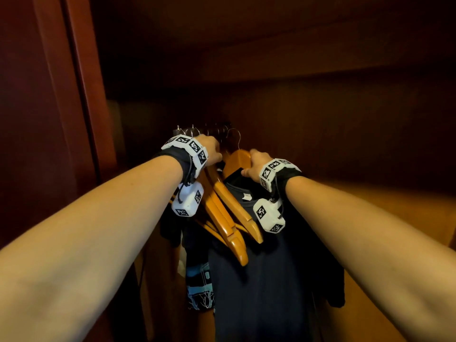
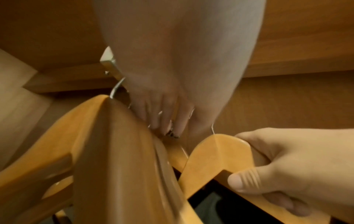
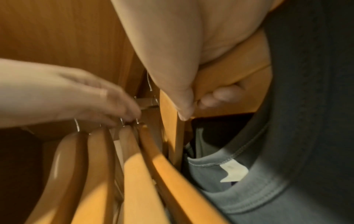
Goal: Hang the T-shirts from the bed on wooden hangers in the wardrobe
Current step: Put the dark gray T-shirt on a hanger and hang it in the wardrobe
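Both my arms reach into the wardrobe. My right hand (image 1: 254, 164) grips the top of a wooden hanger (image 1: 240, 157) that carries a dark T-shirt (image 1: 259, 267) with a white neck label (image 3: 233, 171). Thumb and fingers (image 3: 220, 95) curl round the wood. Its metal hook (image 1: 235, 135) stands free just right of my left hand (image 1: 212, 150). The left hand's fairly straight fingers (image 2: 164, 118) rest among the metal hooks of several empty wooden hangers (image 1: 222, 218) on the rail (image 3: 147, 101). Those hangers sit just left of the held one.
The wardrobe door frame (image 1: 74, 95) stands close on the left and a shelf (image 1: 271, 58) runs overhead. A blue patterned garment (image 1: 197, 287) and another dark garment (image 1: 170, 228) hang at the left. The wardrobe's wooden wall (image 1: 370, 144) lies to the right.
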`<state>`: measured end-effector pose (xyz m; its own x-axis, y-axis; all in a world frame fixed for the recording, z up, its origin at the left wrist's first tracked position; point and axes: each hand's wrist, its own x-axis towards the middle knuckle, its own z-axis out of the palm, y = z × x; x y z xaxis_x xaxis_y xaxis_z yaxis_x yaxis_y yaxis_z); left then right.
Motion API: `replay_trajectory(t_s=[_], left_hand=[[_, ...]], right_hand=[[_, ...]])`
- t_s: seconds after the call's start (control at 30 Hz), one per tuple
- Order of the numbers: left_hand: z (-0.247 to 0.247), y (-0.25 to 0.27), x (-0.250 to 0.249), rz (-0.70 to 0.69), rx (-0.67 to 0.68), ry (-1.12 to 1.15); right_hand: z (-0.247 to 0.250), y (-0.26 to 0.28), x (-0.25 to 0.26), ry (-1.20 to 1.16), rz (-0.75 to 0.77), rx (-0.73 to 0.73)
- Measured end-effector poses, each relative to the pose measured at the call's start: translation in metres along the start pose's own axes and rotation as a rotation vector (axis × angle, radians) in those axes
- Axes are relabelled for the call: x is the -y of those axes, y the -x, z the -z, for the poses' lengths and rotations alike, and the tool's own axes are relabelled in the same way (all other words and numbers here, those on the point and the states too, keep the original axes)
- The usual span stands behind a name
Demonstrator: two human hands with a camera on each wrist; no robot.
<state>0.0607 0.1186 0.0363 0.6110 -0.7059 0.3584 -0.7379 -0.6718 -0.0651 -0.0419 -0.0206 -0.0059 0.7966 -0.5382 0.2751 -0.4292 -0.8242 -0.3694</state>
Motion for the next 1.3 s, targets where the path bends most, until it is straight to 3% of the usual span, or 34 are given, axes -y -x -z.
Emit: replay_trajectory(t_s=[0.17, 0.23, 0.3, 0.43, 0.67, 1.3], left_hand=[[0.016, -0.004, 0.0, 0.018, -0.365, -0.013], [0.023, -0.008, 0.001, 0.04, -0.427, -0.111], [0.028, -0.016, 0.006, 0.094, -0.379, -0.193], [0.027, -0.026, 0.021, 0.163, -0.153, -0.148], [0.026, -0.029, 0.03, 0.127, -0.055, -0.192], [0.017, -0.031, 0.027, 0.096, -0.127, -0.354]], right_hand=[[0.002, -0.009, 0.013, -0.013, 0.01, -0.004], [0.005, -0.012, 0.018, -0.015, 0.014, -0.001], [0.009, -0.016, 0.023, 0.0, 0.01, 0.008], [0.016, -0.019, 0.033, -0.022, 0.005, 0.036], [0.013, -0.029, 0.05, -0.101, 0.072, 0.07], [-0.016, -0.057, 0.056, -0.164, 0.019, 0.091]])
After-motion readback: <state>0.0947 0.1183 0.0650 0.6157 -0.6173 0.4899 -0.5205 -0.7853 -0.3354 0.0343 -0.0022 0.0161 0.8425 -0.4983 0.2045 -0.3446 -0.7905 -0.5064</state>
